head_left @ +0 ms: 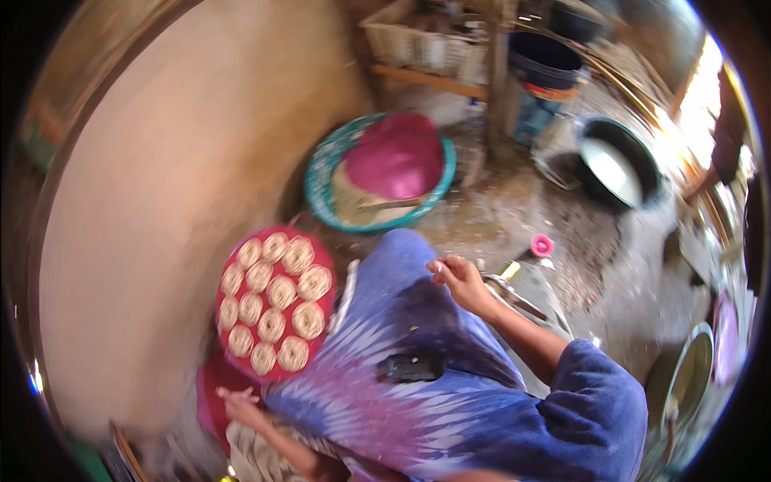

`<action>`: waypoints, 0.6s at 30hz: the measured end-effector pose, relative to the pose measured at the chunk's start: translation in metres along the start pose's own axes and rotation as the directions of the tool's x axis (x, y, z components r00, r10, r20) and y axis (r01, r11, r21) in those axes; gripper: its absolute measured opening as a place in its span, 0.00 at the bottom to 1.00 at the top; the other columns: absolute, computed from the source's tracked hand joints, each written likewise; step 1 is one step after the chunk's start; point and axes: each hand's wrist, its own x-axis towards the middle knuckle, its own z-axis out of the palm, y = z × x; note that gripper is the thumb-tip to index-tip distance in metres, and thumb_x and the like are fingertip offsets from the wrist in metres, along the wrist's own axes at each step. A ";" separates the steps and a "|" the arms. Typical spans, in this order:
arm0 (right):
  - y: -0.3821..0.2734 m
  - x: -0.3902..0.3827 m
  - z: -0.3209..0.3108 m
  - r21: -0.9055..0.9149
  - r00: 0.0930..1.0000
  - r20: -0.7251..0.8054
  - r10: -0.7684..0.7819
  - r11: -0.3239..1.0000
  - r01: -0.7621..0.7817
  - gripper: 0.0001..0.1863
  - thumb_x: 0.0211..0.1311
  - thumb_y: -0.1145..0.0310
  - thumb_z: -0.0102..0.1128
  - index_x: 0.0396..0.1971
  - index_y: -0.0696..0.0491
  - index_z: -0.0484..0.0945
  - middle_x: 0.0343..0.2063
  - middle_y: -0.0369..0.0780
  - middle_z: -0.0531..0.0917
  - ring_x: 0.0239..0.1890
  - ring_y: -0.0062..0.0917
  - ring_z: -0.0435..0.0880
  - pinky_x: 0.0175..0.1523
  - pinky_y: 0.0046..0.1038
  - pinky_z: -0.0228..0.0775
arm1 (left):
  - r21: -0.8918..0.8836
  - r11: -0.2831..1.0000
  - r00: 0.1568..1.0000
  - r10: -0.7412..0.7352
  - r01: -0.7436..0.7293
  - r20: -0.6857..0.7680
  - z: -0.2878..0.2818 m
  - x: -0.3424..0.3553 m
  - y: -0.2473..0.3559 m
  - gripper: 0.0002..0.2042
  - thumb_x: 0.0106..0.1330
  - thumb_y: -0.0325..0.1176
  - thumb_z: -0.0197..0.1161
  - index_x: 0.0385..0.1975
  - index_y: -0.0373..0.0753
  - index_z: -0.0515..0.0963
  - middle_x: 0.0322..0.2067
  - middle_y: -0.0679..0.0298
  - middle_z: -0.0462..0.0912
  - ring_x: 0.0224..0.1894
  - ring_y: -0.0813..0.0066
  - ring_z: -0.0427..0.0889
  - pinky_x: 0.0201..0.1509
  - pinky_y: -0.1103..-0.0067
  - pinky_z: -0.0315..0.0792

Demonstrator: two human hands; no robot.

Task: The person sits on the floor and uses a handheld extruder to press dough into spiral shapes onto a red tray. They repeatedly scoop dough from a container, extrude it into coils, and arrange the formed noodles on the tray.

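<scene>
Sitting beside a red tray (323,257), a person in a soft blue-and-purple tie-dyed garment (450,410) has bare hands on either side of the lap. Fourteen pale coils (281,292), flat, round and stringy in texture, lie in loose rows across the tray's smooth surface, which is at the person's left, by the knee. Slightly oval to the eye, the tray has its longer axis running away from the person; the round coils point no particular way. Just beside the tray's near edge, the left hand (238,402) has its fingers spread; whether it touches anything cannot be told. Well to the tray's right, the right hand (459,281) is raised with fingers curled, too blurred to tell if something small is pinched there. Right of the tray, a dark oblong object (414,367) rests on the lap. Beyond the tray and to its right stands a round teal basin (377,227) with magenta material (397,157) inside; farther off, a dark bucket (554,74) bears a blue-and-orange label, its print illegible.
</scene>
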 end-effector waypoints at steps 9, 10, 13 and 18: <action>0.015 0.084 0.146 0.425 0.854 0.507 0.119 0.827 -0.367 0.15 0.73 0.71 0.46 0.55 0.59 0.72 0.47 0.43 0.82 0.50 0.32 0.81 0.58 0.34 0.73 | -0.265 0.961 0.996 -0.081 0.084 0.022 -0.013 -0.061 -0.009 0.25 0.76 0.51 0.47 0.44 0.31 0.77 0.30 0.57 0.85 0.28 0.72 0.83 0.34 0.79 0.76; 0.017 0.086 0.146 0.391 0.843 0.524 0.123 0.845 -0.366 0.15 0.73 0.71 0.46 0.54 0.59 0.73 0.47 0.42 0.82 0.49 0.32 0.82 0.58 0.34 0.73 | -0.286 0.938 0.981 -0.189 0.195 0.047 -0.015 -0.062 -0.011 0.24 0.77 0.50 0.47 0.45 0.32 0.77 0.31 0.57 0.85 0.31 0.71 0.85 0.36 0.78 0.78; 0.019 0.085 0.139 0.365 0.838 0.495 0.230 0.820 -0.441 0.12 0.72 0.71 0.49 0.50 0.56 0.75 0.41 0.39 0.83 0.42 0.27 0.83 0.50 0.30 0.76 | -0.695 0.625 0.932 -0.289 0.356 0.217 0.000 -0.060 -0.014 0.22 0.77 0.47 0.48 0.52 0.31 0.73 0.43 0.51 0.83 0.39 0.68 0.85 0.44 0.73 0.81; 0.017 0.079 0.128 0.448 0.839 0.536 0.095 0.810 -0.378 0.11 0.71 0.70 0.51 0.48 0.55 0.76 0.38 0.37 0.83 0.35 0.23 0.82 0.44 0.26 0.74 | -0.777 0.389 0.869 -0.190 0.494 0.457 0.065 -0.043 -0.019 0.18 0.75 0.40 0.53 0.58 0.39 0.73 0.50 0.62 0.80 0.51 0.72 0.80 0.51 0.69 0.79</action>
